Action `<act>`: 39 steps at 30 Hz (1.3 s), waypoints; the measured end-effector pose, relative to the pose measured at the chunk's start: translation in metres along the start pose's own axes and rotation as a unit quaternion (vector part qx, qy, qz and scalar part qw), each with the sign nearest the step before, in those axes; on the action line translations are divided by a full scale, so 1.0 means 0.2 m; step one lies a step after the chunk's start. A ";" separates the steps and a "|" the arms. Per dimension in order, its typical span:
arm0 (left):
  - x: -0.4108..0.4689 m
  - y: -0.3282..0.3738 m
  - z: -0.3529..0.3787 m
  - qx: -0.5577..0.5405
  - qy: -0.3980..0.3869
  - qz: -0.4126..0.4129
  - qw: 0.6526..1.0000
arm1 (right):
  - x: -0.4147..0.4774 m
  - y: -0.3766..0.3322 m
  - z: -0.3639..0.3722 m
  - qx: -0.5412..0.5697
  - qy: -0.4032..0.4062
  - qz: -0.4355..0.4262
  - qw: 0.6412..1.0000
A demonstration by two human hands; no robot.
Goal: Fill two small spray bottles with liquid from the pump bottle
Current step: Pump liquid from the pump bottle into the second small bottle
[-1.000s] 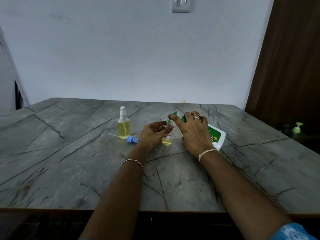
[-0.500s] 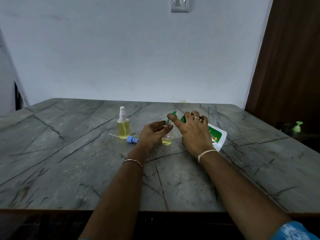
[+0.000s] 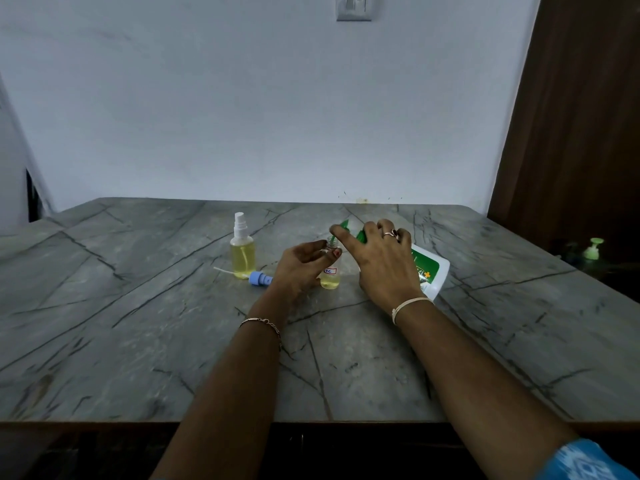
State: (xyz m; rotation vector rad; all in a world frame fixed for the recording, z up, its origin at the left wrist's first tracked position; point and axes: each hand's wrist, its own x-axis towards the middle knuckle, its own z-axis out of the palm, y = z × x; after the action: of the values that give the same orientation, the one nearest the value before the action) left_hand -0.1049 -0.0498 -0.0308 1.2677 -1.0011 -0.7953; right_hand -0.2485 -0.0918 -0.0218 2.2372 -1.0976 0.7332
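A small clear spray bottle [image 3: 330, 277] with a little yellow liquid stands uncapped on the table, and my left hand [image 3: 303, 268] holds its neck between thumb and fingers. My right hand [image 3: 379, 259] grips the white pump bottle [image 3: 433, 273], tilted over, with the index finger on its green pump head [image 3: 344, 226]. The green nozzle points into the small bottle's mouth. A second spray bottle [image 3: 242, 249], capped white and mostly full of yellow liquid, stands to the left. A blue spray cap with its dip tube [image 3: 259, 278] lies on the table beside it.
The grey marble table [image 3: 138, 323] meets a white wall at the back. A brown door [image 3: 571, 116] stands at the right. A dark bottle with a light green pump [image 3: 593, 249] sits off the table's right edge.
Almost nothing has moved; both hands keep their hold, and the pump bottle has shifted very slightly.
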 end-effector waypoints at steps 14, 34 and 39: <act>-0.02 -0.03 0.00 0.169 -0.008 0.081 0.982 | 0.01 0.00 -0.01 0.009 0.001 -0.005 1.000; -0.03 -0.08 -0.02 0.337 -0.005 0.162 0.927 | -0.01 0.00 0.01 -0.008 0.011 -0.008 1.000; -0.03 -0.08 -0.01 0.351 -0.004 0.165 0.922 | -0.01 0.01 0.01 -0.017 0.013 -0.011 1.000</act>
State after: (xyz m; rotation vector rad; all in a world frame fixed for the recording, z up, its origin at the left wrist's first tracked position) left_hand -0.1036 -0.0461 -0.0474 1.6270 -1.5344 -0.1649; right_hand -0.2509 -0.0939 -0.0247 2.2011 -1.0639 0.7284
